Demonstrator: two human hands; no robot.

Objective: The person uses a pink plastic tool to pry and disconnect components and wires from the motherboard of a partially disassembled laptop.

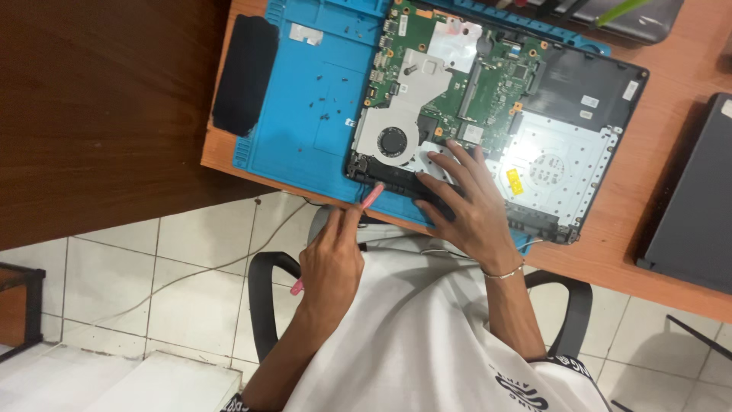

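Gripped in the left hand [332, 263] is a pink tool [370, 197], its tip set against the near hinge edge of the opened laptop [564, 145]; the right hand [461, 206] is laid flat and spread on that edge, grasping nothing. Prying along the seam is judged to be in hand, and a steady sideways slide is called for. Loose screws [328, 103] are scattered on the blue mat [305, 137], and little desk [610, 259] remains beyond the near edge

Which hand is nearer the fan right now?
The right hand. Its fingertips rest on the open laptop just right of the fan. The left hand is lower, off the laptop's near edge, holding a pink tool whose tip points toward that edge.
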